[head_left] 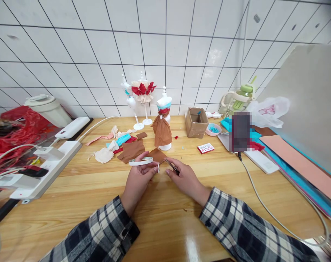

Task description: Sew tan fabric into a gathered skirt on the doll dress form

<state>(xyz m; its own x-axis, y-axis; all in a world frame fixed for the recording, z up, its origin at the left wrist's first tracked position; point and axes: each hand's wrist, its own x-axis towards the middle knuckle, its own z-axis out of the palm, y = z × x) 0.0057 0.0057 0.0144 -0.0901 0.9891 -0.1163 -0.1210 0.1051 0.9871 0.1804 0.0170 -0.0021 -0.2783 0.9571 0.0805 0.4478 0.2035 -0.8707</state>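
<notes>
Glossy white tiles back a grained wooden bench. The left hand pinches a small white piece in its fingers, a thin white ring against them; the right hand grips a slim, dark-handled tool. Beyond lie flat brown cloth scraps, then a dress form in a gathered brown skirt and a square cardboard box.
</notes>
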